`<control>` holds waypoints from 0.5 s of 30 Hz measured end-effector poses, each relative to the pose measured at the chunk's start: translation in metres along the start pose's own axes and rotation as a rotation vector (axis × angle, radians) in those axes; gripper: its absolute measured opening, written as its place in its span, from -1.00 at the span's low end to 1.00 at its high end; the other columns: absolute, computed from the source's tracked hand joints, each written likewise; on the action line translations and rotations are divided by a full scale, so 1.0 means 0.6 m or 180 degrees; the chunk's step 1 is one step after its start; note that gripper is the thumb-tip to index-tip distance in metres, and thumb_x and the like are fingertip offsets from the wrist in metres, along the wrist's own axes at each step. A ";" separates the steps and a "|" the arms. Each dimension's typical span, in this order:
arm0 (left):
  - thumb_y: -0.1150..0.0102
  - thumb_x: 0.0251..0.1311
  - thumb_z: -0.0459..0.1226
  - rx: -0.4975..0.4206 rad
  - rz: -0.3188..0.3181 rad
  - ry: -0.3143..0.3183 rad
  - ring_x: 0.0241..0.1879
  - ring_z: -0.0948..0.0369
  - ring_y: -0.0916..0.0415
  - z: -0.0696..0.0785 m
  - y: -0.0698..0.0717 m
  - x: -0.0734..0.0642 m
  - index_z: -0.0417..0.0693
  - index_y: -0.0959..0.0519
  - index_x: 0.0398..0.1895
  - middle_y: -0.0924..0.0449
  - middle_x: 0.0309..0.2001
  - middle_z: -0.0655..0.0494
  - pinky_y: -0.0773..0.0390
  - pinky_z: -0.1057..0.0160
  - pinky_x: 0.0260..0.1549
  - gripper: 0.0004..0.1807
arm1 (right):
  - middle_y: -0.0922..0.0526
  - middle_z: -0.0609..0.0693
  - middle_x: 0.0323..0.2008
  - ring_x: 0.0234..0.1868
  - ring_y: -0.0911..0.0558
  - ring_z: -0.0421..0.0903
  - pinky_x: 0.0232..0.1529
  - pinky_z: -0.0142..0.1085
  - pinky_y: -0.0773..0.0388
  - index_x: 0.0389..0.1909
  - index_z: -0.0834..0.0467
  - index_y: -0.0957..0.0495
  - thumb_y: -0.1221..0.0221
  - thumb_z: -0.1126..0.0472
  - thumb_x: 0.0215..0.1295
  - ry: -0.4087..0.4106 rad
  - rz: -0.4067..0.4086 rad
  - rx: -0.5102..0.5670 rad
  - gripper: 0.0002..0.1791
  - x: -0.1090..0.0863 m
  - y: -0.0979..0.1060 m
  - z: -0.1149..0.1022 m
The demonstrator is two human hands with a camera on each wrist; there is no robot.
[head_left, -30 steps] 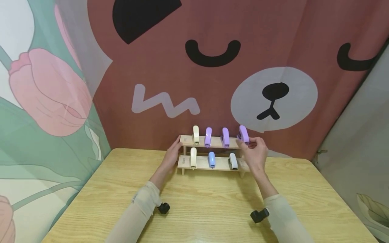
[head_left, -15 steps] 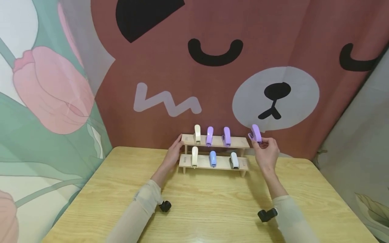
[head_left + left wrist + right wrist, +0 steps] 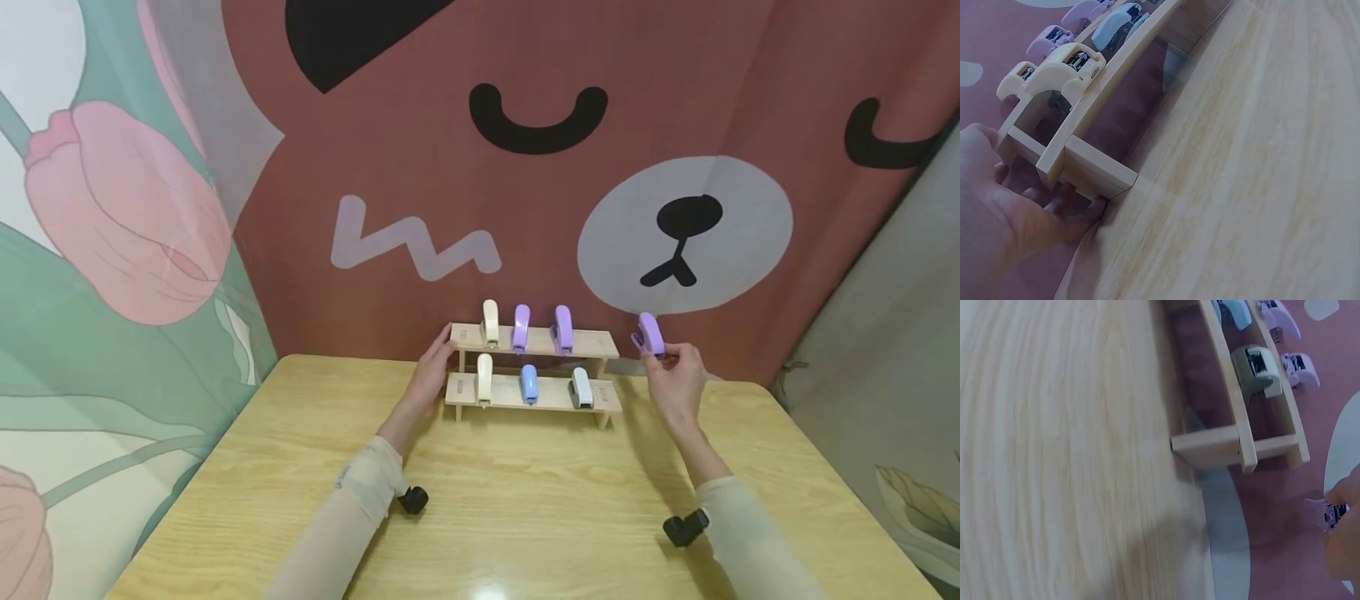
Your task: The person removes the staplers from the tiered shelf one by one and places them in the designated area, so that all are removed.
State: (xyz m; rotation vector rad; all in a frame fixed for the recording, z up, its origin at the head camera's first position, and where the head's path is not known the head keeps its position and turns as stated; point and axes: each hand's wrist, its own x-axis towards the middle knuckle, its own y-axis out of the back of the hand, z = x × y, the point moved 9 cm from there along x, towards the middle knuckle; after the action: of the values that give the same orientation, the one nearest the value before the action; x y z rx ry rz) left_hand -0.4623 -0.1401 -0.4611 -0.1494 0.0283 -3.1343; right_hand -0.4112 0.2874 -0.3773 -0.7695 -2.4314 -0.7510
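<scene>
- The right hand pinches a purple stapler between thumb and fingers, holding it in the air to the right of the wooden rack and apart from it. The right wrist view shows only part of this hand, at the edge; how the rear fingers lie cannot be told.
- The left hand grips the rack's left end, its fingers bent around the boards and its thumb close to a front leg near the table.
- The rack has two tiers and stands on the table near its back edge.
- On the upper shelf, from left to right, stand a cream stapler and two more purple ones; the shelf's right end is bare.
- On the lower shelf, in the same order, stand a second cream stapler, a blue stapler and a white-and-grey stapler.
- Both forearms wear pale sleeves, with a small black device at each wrist.
- Behind the table hangs a reddish-brown curtain printed with a bear's face; a pink tulip shows at the left.
</scene>
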 end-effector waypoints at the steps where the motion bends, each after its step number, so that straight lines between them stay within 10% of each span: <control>1: 0.02 0.48 0.15 0.0013 -0.0015 0.0000 0.53 0.01 0.04 0.000 0.000 0.001 0.64 -0.18 0.54 -0.01 0.58 0.26 0.00 -0.08 0.44 -0.41 | -0.51 0.27 -0.20 -0.23 -0.49 0.04 -0.25 -0.29 -0.40 -0.06 0.47 -0.54 -0.36 0.31 0.29 0.0014 0.0004 -0.0024 -0.66 0.001 0.003 0.003; 15: 0.08 0.52 0.15 0.0164 -0.0062 -0.0011 0.55 0.02 0.12 0.008 -0.001 -0.007 0.59 -0.12 0.58 0.04 0.60 0.26 0.06 -0.11 0.45 -0.39 | -0.55 0.23 -0.24 -0.34 -0.46 -0.10 -0.35 -0.40 -0.38 -0.08 0.45 -0.60 -0.37 0.25 0.29 -0.0340 0.0015 -0.0344 -0.66 0.022 0.054 0.077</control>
State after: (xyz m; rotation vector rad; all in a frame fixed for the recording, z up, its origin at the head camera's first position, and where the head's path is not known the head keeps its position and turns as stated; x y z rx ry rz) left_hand -0.4574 -0.1396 -0.4567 -0.1560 -0.0542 -3.1507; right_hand -0.4128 0.3432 -0.3923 -0.8773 -2.4989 -0.8660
